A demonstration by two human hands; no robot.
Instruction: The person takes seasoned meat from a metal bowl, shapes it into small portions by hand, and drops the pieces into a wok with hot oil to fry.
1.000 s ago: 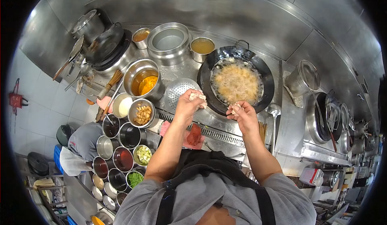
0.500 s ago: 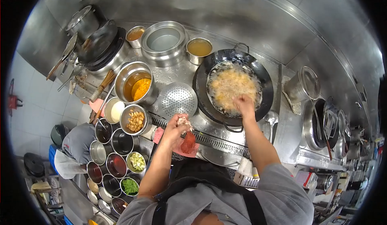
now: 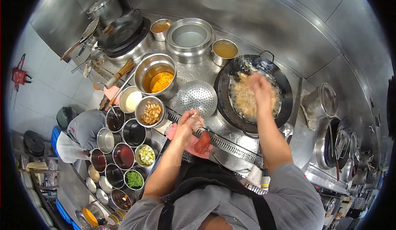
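Observation:
My left hand [image 3: 189,125] is closed around a clump of pale, raw-looking meat pieces [image 3: 198,122], just in front of the perforated skimmer [image 3: 197,99]. My right hand [image 3: 260,87] is over the large black wok [image 3: 284,103], smeared by motion, so its fingers cannot be made out. Bubbling oil [image 3: 243,100] fills the bottom of the wok, with pale golden pieces frying in it. Below my left hand, a crumpled red cloth [image 3: 202,143] and a pink cloth [image 3: 172,130] lie on the stove's front edge.
A pot of orange-yellow liquid [image 3: 161,82] and a bowl of browned chunks [image 3: 151,112] stand left of the skimmer. Several sauce pots and a bowl of green vegetables [image 3: 134,179] fill the left side. At left, a person's grey sleeve [image 3: 88,127] is close by.
My right hand has moved from the near part of the wok toward its far side. The view has shifted, so the scene sits further right. My left hand keeps its hold on the meat.

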